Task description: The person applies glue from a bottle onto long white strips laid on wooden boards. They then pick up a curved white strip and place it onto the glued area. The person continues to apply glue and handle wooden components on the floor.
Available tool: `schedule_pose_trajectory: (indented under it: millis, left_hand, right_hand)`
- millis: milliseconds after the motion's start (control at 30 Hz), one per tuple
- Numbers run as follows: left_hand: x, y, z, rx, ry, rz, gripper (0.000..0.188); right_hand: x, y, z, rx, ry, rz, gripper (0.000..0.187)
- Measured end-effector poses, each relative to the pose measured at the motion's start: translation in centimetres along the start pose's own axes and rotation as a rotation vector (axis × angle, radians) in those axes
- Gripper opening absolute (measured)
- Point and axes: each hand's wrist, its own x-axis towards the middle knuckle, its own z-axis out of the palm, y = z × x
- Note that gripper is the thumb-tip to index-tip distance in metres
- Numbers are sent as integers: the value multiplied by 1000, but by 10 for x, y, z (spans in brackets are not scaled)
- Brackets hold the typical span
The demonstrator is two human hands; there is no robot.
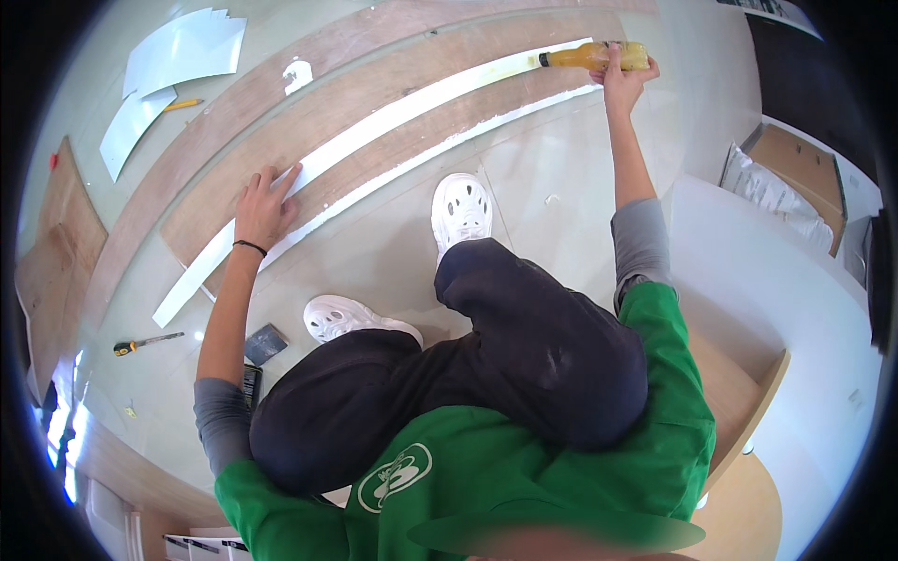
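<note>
A long white strip (393, 114) runs across a brown wooden board (281, 201) on the floor. Its lower left end sticks out past the board. My left hand (264, 208) rests on the strip near that end, fingers apart, holding nothing. At the far right, my right hand (625, 77) is wrapped round a clear bottle of amber-yellow liquid (571, 58), probably glue. The bottle lies nearly level over the strip's right end, its black tip pointing left. Pale yellowish smears show on the strip by the tip. I cannot tell whether the tip touches it.
A curved wooden strip (201, 131) lies beyond the board. White sheets (187, 51) and a yellow pencil (184, 105) are at the far left. A screwdriver (148, 344) and a dark flat block (267, 344) sit near my left arm. An open cardboard box (803, 168) stands right.
</note>
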Motion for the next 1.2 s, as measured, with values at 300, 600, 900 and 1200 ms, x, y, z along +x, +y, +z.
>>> schedule_pose_trajectory:
  millis: [300, 600, 900, 1200]
  left_hand:
    - [0, -1, -2, 3, 17, 9, 62]
    - [0, -5, 0, -17, 0, 16, 62]
    - [-1, -7, 4, -10, 18, 26, 61]
    - [2, -8, 2, -36, 23, 54, 60]
  right_hand:
    - [-6, -1, 27, -100, -44, -8, 72]
    - [-38, -12, 49, 10, -83, -18, 70]
    - [-113, -27, 83, 201, -217, 61, 70]
    - [-8, 4, 20, 99, 65, 34, 69]
